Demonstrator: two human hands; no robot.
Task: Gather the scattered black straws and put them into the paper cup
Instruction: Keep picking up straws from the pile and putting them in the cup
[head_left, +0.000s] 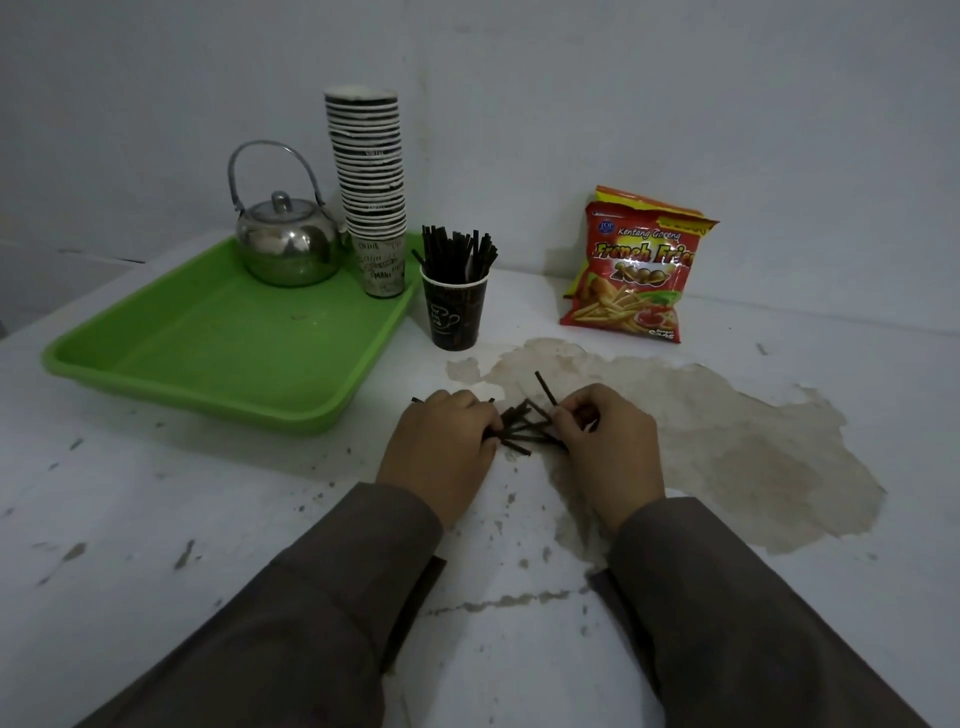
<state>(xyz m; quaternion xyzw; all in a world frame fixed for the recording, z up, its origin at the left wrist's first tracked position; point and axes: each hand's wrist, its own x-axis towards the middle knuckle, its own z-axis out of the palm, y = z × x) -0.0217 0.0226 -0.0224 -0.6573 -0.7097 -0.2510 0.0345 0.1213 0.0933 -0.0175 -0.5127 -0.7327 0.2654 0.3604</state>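
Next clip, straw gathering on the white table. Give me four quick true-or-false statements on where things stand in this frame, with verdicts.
1. The dark paper cup already holds black straws. True.
2. The silver metal kettle stands on the bare table. False: it stands in the green plastic tray.
3. Both hands, left hand and right hand, are at the scattered black straws. True.
4. The red snack bag lies flat inside the tray. False: it stands by the wall.

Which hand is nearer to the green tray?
Left. The left hand lies just off the green tray's near right corner; the right hand is farther right, beyond the loose straws.
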